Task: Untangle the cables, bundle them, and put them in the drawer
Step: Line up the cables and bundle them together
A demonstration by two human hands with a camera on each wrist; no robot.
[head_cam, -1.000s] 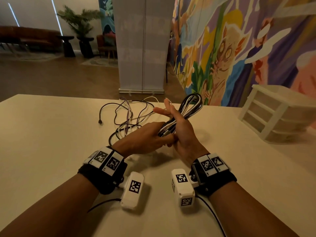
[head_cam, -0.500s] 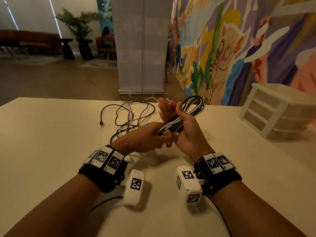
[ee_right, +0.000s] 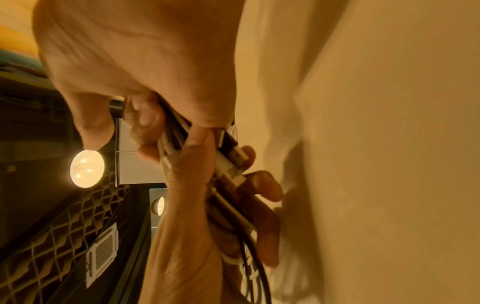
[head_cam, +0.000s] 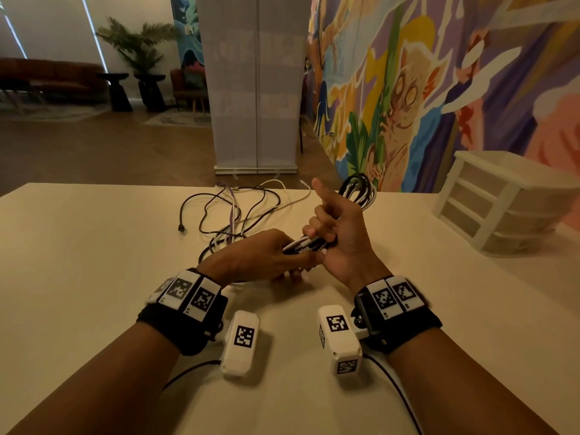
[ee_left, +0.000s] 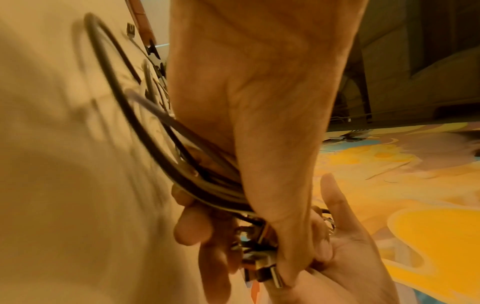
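Nearest, both forearms reach over the pale counter (head_cam: 78,277), each wrist strapped with a black band carrying white marker blocks. The left hand (head_cam: 251,259) has its fingers curled around the plug end of a bundle of cables (head_cam: 357,191); the left wrist view shows blurred metal plugs (ee_left: 262,267) crowded between the two hands, their number hard to make out. The right hand (head_cam: 342,240) grips the same bundle, three fingers wrapped around it and the index finger pointing up; the palm hides the bundle's middle, so only its black-and-white loop shows beyond the hand. In the right wrist view a white plug (ee_right: 233,164) lies against the fingers, with motion blur over the rest. Behind the hands, loose cables (head_cam: 232,211) sprawl tangled on the counter, partly covered by the left hand. Farther right, a white drawer unit (head_cam: 502,205) stands on the counter, all drawers closed, its far side cut off by the frame edge.
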